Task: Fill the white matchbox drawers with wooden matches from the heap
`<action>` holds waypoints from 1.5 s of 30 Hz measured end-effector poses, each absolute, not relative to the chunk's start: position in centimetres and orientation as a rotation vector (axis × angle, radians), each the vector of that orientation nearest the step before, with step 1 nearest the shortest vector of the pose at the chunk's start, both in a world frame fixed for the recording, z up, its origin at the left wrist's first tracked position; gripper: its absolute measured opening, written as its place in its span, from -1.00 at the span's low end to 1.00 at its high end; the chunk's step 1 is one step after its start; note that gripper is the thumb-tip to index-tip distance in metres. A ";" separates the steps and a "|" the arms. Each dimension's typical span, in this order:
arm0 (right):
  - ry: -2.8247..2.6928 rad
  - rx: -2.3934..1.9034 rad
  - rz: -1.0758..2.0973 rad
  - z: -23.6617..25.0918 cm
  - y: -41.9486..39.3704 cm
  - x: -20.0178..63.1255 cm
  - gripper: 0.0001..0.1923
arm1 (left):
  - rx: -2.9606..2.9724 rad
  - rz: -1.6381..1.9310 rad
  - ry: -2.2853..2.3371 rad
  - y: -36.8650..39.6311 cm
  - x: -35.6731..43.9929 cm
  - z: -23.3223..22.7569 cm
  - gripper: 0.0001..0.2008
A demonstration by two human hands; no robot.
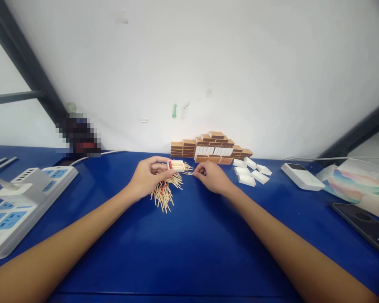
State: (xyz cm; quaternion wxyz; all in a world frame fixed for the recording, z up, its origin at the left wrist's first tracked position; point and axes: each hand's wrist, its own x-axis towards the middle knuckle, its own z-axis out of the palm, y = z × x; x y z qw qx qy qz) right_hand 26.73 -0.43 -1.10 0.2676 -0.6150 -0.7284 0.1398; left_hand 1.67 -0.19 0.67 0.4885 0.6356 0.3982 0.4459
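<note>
My left hand point(148, 174) holds a small white matchbox tray point(176, 165) filled with matches, lifted just above the blue table point(189, 248). Under and beside it lies a loose heap of red-tipped matches point(164, 191). My right hand point(212, 176) rests on the table right of the tray, its fingertips pinched at a few stray matches point(188, 170). Whether it grips one I cannot tell.
A stack of brown matchbox sleeves and white trays point(213, 147) stands against the wall. Several loose white trays point(252, 171) lie to its right. A white power strip point(19, 198) is at the left; a white device point(302, 176), a colourful pouch point(356, 185) and a phone point(364, 227) at the right.
</note>
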 end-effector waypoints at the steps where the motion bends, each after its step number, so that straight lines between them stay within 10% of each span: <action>1: -1.976 -1.664 0.401 -1.0 -0.5 26.9 -0.86 | 1.540 1.089 0.975 -0.3 1.7 0.7 -0.48; 16: -2.120 -1.299 0.527 1.8 -2.8 27.9 -0.62 | 1.793 1.038 0.972 -2.2 2.7 0.2 -0.54; 25: -1.664 -1.141 0.850 3.4 -4.6 26.1 -0.80 | 1.734 1.087 0.977 -3.4 3.4 0.6 -0.56; 45: -1.931 -1.422 0.329 -1.0 -1.8 25.2 -0.96 | 1.528 1.350 1.039 0.5 1.0 1.2 -0.53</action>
